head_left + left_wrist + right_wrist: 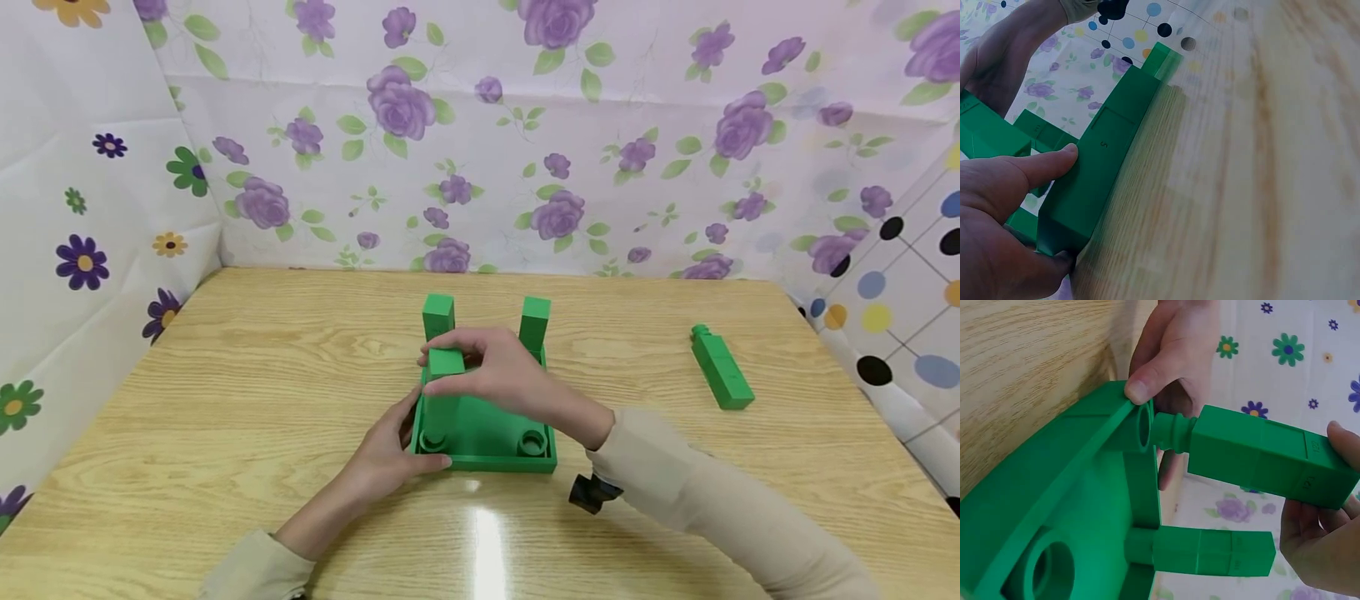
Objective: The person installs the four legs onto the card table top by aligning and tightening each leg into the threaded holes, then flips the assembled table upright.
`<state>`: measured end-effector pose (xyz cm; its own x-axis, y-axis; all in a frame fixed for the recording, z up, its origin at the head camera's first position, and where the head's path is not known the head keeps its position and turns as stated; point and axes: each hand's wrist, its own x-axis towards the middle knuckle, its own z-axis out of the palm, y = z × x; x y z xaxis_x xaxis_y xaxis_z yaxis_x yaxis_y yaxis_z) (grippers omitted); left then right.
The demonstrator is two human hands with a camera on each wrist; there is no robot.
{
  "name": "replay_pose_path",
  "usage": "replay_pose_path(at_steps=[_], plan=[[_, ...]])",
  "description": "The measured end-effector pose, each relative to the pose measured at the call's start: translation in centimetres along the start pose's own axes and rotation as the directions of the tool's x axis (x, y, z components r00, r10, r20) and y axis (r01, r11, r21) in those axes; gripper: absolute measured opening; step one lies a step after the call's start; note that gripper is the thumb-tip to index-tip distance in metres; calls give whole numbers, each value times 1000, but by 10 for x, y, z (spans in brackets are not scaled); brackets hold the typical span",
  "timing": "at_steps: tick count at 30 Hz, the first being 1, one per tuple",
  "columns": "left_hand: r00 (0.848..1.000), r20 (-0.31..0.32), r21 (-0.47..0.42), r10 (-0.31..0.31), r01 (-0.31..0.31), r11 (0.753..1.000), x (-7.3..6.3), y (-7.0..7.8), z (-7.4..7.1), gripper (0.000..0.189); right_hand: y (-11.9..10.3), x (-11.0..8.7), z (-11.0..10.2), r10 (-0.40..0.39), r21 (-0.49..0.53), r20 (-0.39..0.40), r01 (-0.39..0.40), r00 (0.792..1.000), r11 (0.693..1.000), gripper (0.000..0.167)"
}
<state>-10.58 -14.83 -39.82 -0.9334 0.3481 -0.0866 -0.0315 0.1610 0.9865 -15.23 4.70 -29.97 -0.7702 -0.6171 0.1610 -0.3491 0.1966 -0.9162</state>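
Note:
A square green tray-like base [491, 462] lies on the table, its open side with round corner sockets facing up. My left hand [384, 462] grips its near left corner, thumb on the front rim and fingers along the left side. With thumb and fingers my right hand [510, 379] pinches the top of a green square leg [1254, 450], held upright over that corner. The leg's threaded end [1172, 431] is right at the mouth of the socket [1144, 427]. Two more legs, far left [438, 308] and far right [536, 321], stand in the base.
The near right socket [532, 443] shows its open ring. A loose green leg [722, 368] with a threaded tip lies on the wooden table [262, 375] to the right. Flowered sheets [480, 167] hang behind and at the sides.

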Motion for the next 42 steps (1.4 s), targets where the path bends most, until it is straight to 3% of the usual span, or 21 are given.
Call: replay_pose_path(at_steps=[8, 16, 22, 32, 36, 42], plan=[[1000, -21, 19, -18, 18, 1000, -3, 1, 0, 92, 2, 7, 11, 26, -159, 43, -19, 999, 987, 35], [999, -33, 67, 5, -2, 998, -4, 1, 0, 85, 5, 6, 20, 48, -227, 63, -33, 997, 973, 41], [999, -35, 68, 0, 2, 998, -4, 2, 0, 86, 1, 5, 17, 63, -234, 102, -38, 993, 972, 41], [999, -47, 46, -13, 15, 999, -4, 1, 0, 79, 5, 0, 5, 26, -191, 266, 26, 964, 981, 51], [999, -45, 55, -7, 9, 998, -4, 1, 0, 76, 9, -2, 4, 19, -182, 265, 31, 964, 983, 54], [999, -40, 63, 4, -1, 998, -2, 1, 1, 77, 16, -7, 6, -36, -162, 198, 69, 980, 984, 54]])
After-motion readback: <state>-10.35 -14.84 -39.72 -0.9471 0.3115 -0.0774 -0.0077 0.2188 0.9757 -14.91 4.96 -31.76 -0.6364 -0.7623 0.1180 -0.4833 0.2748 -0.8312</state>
